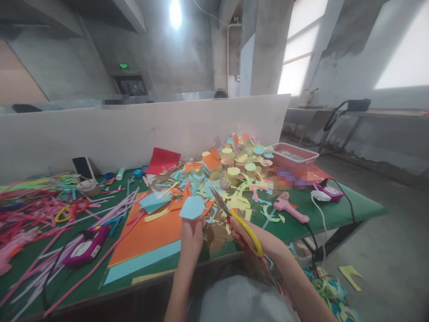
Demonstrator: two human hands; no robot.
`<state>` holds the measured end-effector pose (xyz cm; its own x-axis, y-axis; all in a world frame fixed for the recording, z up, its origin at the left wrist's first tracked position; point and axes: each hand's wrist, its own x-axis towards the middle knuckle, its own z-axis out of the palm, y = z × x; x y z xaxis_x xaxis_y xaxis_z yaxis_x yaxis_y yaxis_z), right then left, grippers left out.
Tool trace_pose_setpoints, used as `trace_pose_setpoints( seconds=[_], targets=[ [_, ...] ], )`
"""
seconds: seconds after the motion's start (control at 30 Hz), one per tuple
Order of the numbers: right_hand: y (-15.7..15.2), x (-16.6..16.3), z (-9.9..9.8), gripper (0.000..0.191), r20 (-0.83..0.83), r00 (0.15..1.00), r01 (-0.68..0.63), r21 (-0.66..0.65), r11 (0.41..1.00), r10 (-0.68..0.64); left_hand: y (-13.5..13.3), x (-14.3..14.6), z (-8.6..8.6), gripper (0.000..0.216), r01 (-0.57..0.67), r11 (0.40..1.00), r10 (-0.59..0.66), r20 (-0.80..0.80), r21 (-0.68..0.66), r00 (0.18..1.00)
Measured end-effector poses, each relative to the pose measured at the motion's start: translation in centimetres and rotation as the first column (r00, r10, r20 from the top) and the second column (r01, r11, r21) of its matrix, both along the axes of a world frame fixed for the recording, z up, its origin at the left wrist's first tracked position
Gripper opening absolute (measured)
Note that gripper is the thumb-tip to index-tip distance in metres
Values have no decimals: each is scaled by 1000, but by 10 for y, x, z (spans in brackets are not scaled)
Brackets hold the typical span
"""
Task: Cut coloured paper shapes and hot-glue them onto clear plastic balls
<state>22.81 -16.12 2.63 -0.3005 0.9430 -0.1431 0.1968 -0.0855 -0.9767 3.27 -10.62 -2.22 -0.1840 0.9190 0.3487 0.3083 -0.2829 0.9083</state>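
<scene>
My left hand (191,235) is closed on a small light-blue paper piece (191,208), held up over the front edge of the green table (335,210). My right hand (250,237) grips scissors with yellow-and-red handles (234,217). Their blades are apart and point up and left, just right of the blue piece. Under both hands lie large orange (147,232) and light-blue (140,264) paper sheets and many coloured scraps.
A heap of cut paper shapes (241,163) lies at the back centre, beside a pink tray (295,154). A pink glue gun (290,210) and pink tape dispensers (89,246) lie on the table. Coloured strips (33,210) cover the left. A phone (83,169) leans by the white partition.
</scene>
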Motion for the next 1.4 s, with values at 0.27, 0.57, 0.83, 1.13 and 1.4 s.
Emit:
trace_pose_setpoints(
  seconds=[0.27,0.57,0.83,1.13,1.4],
  targets=[
    [-4,0,7,55,-9,1000,-13,-51,999,12,1,3,7,48,-29,998,35,114,-60,993],
    [-7,-1,13,52,-24,998,-60,-23,998,60,-1,3,7,49,3,999,-1,82,-33,997],
    [-8,6,20,53,-13,989,-147,31,989,148,-3,4,13,44,-47,998,48,-11,45,999],
    [-7,3,16,64,-79,974,-213,-9,977,211,1,-1,10,44,-100,989,111,-103,106,989],
    [-6,2,7,61,-43,986,-163,-31,986,161,9,-6,3,45,-105,985,124,-135,138,983]
  ],
)
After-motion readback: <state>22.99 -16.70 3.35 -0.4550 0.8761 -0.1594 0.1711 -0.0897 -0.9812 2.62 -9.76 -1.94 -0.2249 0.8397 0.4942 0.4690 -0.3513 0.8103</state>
